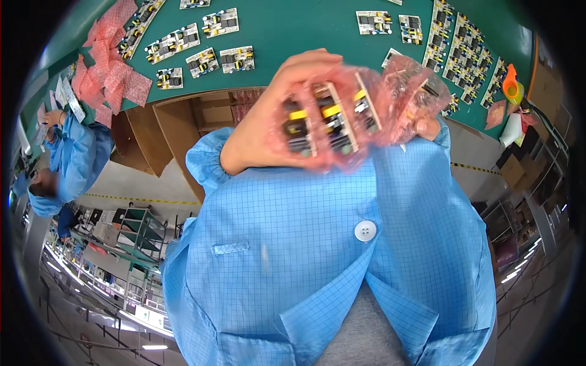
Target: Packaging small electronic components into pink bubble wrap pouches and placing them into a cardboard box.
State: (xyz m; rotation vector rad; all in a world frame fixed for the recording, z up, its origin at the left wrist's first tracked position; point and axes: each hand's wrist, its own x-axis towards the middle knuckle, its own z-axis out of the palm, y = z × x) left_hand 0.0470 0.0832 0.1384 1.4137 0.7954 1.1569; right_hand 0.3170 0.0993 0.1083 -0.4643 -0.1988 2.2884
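My left hand [262, 122] is closed around a stack of circuit boards [332, 116] standing on edge, side by side, with pink bubble wrap [351, 155] around and between them. Yellow and black parts show on the boards. At the other end of the bundle, my right hand [429, 128] grips the wrap and boards; only its fingertips show, as the blurred wrap hides the rest. Both hands hold the bundle in front of my chest, near the edge of the green table [293, 33].
More circuit boards [238, 59] lie at the left, with further rows [467, 58] at the right. A pile of pink bubble wrap [113, 73] is at the far left, an orange tape dispenser [511, 85] at the far right. Below the table edge is a cardboard box [177, 119]. Another person [79, 149] works at left.
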